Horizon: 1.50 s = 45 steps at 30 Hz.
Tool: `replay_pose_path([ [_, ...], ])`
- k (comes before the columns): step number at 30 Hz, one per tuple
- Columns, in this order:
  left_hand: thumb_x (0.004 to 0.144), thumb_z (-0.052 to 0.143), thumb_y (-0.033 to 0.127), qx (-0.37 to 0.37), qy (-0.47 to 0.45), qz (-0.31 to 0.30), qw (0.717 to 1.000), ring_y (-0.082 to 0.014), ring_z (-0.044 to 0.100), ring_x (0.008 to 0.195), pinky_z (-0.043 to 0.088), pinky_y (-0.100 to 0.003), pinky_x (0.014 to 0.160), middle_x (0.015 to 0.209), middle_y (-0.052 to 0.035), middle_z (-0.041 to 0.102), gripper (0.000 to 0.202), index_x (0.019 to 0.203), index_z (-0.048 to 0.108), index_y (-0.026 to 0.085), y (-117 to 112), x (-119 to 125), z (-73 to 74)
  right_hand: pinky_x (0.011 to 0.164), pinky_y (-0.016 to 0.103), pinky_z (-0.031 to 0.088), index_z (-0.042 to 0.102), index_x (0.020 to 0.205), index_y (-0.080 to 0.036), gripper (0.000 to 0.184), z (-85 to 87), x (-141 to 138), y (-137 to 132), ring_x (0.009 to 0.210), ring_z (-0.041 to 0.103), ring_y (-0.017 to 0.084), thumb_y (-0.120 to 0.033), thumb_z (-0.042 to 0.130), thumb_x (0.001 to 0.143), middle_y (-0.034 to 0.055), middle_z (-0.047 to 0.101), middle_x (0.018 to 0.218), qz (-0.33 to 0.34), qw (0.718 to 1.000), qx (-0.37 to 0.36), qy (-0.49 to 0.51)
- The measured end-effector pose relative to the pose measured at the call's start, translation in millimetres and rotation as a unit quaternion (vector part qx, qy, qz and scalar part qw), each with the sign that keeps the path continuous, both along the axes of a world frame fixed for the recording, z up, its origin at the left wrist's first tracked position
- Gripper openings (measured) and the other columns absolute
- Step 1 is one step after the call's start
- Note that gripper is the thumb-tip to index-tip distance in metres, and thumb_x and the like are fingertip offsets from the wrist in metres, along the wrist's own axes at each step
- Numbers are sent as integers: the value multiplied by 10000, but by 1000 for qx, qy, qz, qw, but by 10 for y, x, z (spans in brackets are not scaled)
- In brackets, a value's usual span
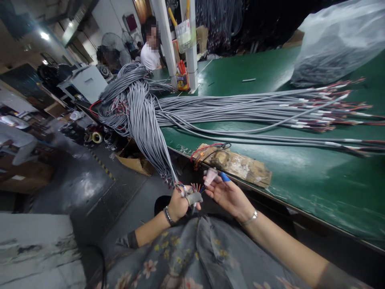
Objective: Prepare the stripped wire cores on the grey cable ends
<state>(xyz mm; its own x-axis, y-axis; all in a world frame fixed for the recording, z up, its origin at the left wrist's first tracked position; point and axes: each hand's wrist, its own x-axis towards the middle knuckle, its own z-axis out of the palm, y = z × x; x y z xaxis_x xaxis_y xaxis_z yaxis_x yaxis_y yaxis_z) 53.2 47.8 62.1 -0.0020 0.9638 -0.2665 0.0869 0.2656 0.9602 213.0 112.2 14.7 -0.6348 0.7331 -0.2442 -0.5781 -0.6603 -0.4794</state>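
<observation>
My left hand (179, 204) is closed around the end of a grey cable (189, 193), with short coloured wires fanning out of its tip. The cable belongs to a thick bundle of grey cables (144, 116) hanging off the green table's (315, 176) edge. Close to the right of the wire ends, my right hand (227, 194) has its palm up and fingers partly curled. It wears a blue cap on one fingertip (225, 177) and a pale covering on another (210, 175). A thin wire appears pinched at its fingertips.
More grey cables (270, 108) with stripped coloured ends lie across the table. A worn cardboard pad (240, 164) sits at the table edge, a large plastic bag (337, 44) at the far right. People sit beyond the white post (164, 36). A cardboard box (135, 158) stands on the floor.
</observation>
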Motion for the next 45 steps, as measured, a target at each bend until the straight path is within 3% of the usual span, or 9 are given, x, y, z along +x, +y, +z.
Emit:
replay_pose_path([
  [8, 667, 700, 442, 22, -59, -51, 997, -149, 606, 595, 454, -246, 571, 684, -69, 685, 341, 787, 649, 126, 70, -43, -66, 639, 281, 477, 682, 781, -233, 292, 32, 89, -104, 663, 561, 153, -502, 711, 671, 22, 656, 763, -66, 982, 103, -147],
  [13, 719, 653, 335, 60, -22, -112, 992, -176, 632, 780, 474, -268, 711, 844, -85, 696, 257, 873, 641, 130, 75, -5, -85, 602, 264, 462, 643, 694, -207, 279, 229, 237, -270, 615, 542, 155, -483, 651, 741, 18, 617, 661, -67, 879, 353, -312],
  [17, 732, 612, 264, 131, 165, -164, 964, -188, 609, 836, 451, -287, 789, 860, -46, 683, 159, 857, 640, 169, 57, 70, -109, 524, 241, 438, 636, 744, -222, 172, 489, 264, -360, 538, 515, 140, -384, 606, 793, 8, 593, 629, -45, 784, 524, -331],
  [21, 736, 571, 214, 185, 241, -195, 933, -205, 610, 815, 440, -296, 789, 846, -58, 678, 184, 902, 643, 178, 50, 93, -89, 598, 289, 475, 701, 836, -259, 116, 588, 222, -377, 562, 555, 175, -325, 616, 790, 37, 630, 652, -41, 745, 594, -301],
  [27, 747, 627, 315, 175, 69, -179, 966, -244, 595, 992, 433, -328, 869, 1067, -113, 664, 338, 1054, 649, 176, -88, -86, 33, 531, 309, 442, 710, 821, -298, 103, 488, 338, -341, 575, 567, 207, -316, 617, 780, 48, 646, 674, -79, 759, 544, -348],
  [30, 785, 605, 433, 130, -64, -26, 989, -189, 624, 817, 467, -297, 749, 992, -120, 680, 388, 1046, 652, 150, -163, -172, 22, 577, 316, 455, 706, 809, -293, 93, 468, 357, -288, 617, 587, 214, -339, 644, 758, 45, 674, 709, -51, 778, 520, -349],
  [33, 749, 641, 485, 103, -126, 74, 984, -140, 594, 664, 459, -259, 640, 932, -123, 688, 447, 1020, 667, 131, -166, -192, -15, 577, 307, 443, 695, 717, -251, 167, 430, 241, -249, 601, 569, 194, -418, 684, 716, 35, 663, 667, 33, 835, 446, -320],
  [38, 761, 644, 472, 116, -65, -8, 991, -210, 611, 946, 460, -314, 854, 1105, -125, 652, 424, 1041, 684, 156, -83, -111, -11, 427, 234, 289, 554, 521, -186, 405, 251, -33, -273, 410, 327, 72, -527, 759, 594, -39, 472, 448, 84, 950, 204, -221],
  [45, 749, 604, 558, 143, 38, -121, 982, -248, 583, 1048, 397, -354, 971, 1064, -122, 675, 440, 894, 731, 163, 45, -60, -10, 378, 201, 245, 518, 506, -167, 451, 109, -68, -284, 367, 255, 38, -505, 815, 525, -71, 416, 390, 126, 983, 71, -117],
])
